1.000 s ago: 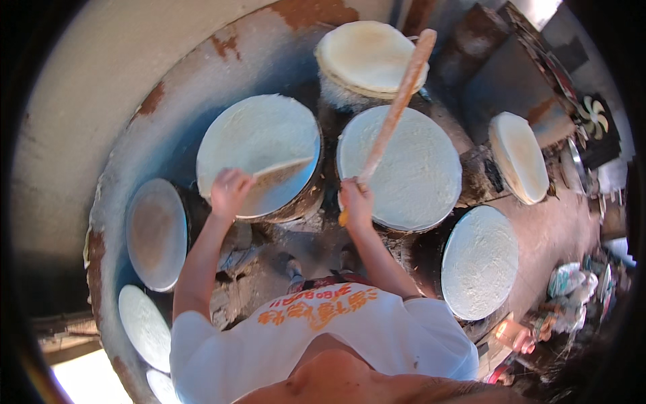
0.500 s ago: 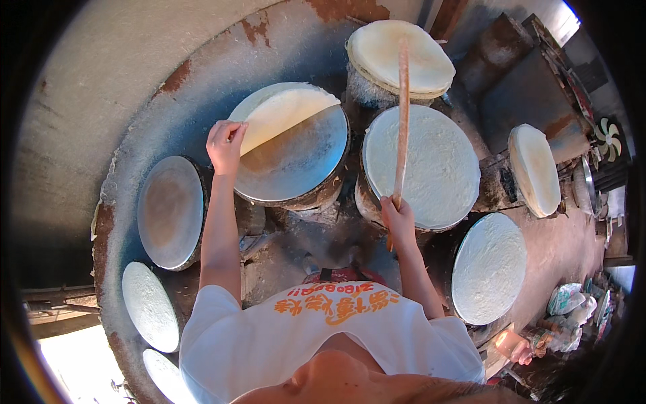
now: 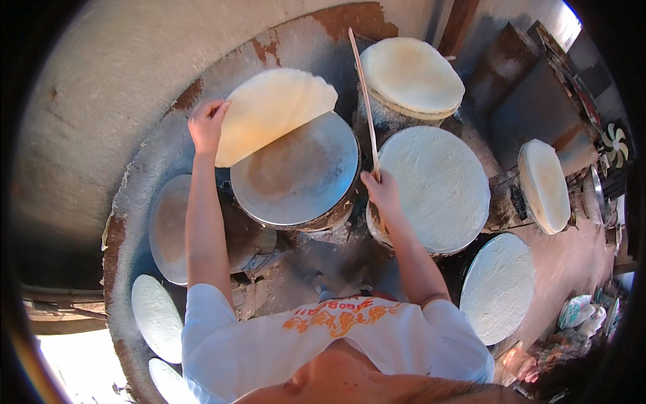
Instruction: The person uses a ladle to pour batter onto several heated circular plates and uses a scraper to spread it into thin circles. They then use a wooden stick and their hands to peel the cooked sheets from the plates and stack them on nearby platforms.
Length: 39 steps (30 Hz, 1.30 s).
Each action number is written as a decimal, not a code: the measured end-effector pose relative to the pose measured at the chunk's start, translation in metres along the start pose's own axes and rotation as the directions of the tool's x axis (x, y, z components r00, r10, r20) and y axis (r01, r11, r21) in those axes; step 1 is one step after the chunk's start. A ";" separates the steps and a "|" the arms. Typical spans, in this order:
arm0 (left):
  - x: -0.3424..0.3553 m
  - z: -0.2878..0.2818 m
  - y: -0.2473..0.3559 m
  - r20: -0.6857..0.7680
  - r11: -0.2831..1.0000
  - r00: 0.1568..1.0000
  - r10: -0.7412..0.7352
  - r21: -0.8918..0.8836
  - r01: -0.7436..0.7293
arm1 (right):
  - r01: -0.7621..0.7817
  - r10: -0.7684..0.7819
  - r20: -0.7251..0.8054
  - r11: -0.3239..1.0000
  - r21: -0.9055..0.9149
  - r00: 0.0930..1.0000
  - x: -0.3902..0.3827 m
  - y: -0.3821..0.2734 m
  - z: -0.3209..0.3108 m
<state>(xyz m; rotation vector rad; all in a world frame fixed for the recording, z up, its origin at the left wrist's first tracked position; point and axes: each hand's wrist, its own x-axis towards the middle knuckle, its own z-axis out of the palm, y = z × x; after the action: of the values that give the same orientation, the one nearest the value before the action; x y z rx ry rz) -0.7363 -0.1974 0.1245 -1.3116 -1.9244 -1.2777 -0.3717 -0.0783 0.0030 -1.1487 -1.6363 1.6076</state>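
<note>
The left hand (image 3: 206,126) is pinching the left edge of a sheet (image 3: 276,111), which is covering the far-left part of its griddle (image 3: 303,175) and looks partly freed, the rest lying bare; seemingly done sheets are resting in a stack (image 3: 412,73) beyond, while rounds (image 3: 434,188), apparently unlifted, are lying flat nearby. The sheet's long axis is running from near left to far right, its curved edge facing away. The right hand (image 3: 382,190) is gripping a stick (image 3: 363,94) pointing away, slightly left.

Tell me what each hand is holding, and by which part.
Left hand: the flatbread, by its left edge. Right hand: the wooden stick, near its lower end.
</note>
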 end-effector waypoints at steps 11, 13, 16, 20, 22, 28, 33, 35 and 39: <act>0.112 0.060 0.040 0.274 0.917 0.878 0.393 -0.049 -0.395 | 0.243 -0.262 -0.090 0.954 -0.177 0.961 0.120 -0.053 0.009; 0.130 0.075 0.059 0.306 0.874 0.826 0.474 -0.048 -0.484 | 0.425 -0.456 -0.079 0.869 -0.255 0.886 0.176 -0.053 0.003; 0.141 0.080 0.070 0.351 0.777 0.721 0.598 -0.032 -0.629 | 0.471 -0.450 0.171 0.876 -0.106 0.876 0.197 -0.089 0.009; 0.184 0.138 0.089 0.472 0.782 0.677 0.565 -0.044 -0.622 | 0.423 -0.402 0.226 0.904 -0.055 0.888 0.227 -0.109 -0.013; 0.200 0.175 0.113 0.465 0.729 0.632 0.621 -0.046 -0.683 | 0.426 -0.426 0.019 0.902 -0.066 0.905 0.219 -0.100 -0.025; 0.268 0.312 0.186 0.526 0.484 0.410 0.745 -0.003 -0.875 | 0.441 -0.380 -0.516 0.898 -0.005 0.768 0.251 -0.100 -0.033; 0.249 0.382 0.309 0.082 0.501 0.497 0.864 -0.026 -0.865 | 0.237 -0.121 -0.718 0.969 0.063 0.685 0.313 -0.087 -0.193; 0.224 0.364 0.311 0.178 0.503 0.488 0.855 -0.047 -0.863 | 0.081 -0.084 -0.786 0.996 -0.043 0.612 0.329 -0.046 -0.229; 0.172 0.302 0.236 0.332 0.540 0.514 0.791 0.017 -0.842 | -0.090 -0.053 -0.834 0.988 -0.122 0.550 0.336 -0.022 -0.233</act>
<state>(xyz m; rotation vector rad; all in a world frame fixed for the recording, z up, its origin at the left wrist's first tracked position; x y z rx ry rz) -0.5646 0.1725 0.2249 -2.0333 -1.1763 -0.4107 -0.3327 0.3294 -0.0047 -1.6665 -1.0690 0.6777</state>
